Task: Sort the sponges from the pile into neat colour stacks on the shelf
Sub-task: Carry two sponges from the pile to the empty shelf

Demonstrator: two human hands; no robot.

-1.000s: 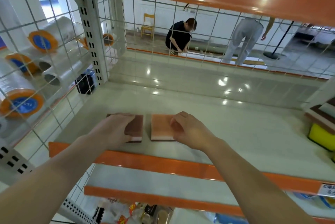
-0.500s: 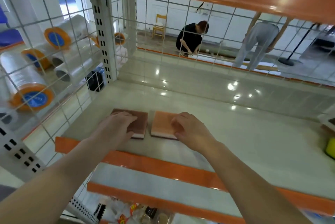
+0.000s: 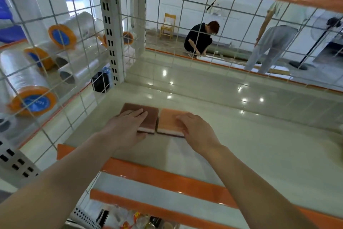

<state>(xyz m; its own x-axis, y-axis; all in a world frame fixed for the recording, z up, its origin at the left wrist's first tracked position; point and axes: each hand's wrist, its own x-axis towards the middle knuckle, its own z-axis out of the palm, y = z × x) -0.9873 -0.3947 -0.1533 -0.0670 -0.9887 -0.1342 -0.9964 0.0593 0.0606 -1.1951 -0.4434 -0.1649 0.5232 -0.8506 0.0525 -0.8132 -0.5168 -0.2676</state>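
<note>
A: The left hand (image 3: 128, 126) lay flat on the brown sponge (image 3: 142, 115), the right hand (image 3: 194, 128) pressed the orange sponge (image 3: 170, 121) just right of it.

B: Squaring both against the shelf (image 3: 241, 145) lip looked wise.

light: bright, I see ceiling lamps' glare on shelf (image 3: 232, 121)
edges: wide-angle bending
focus: slightly soft

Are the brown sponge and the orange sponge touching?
Apart, just barely. The head view shows a thin dark gap running between the brown sponge and the orange sponge.
</note>
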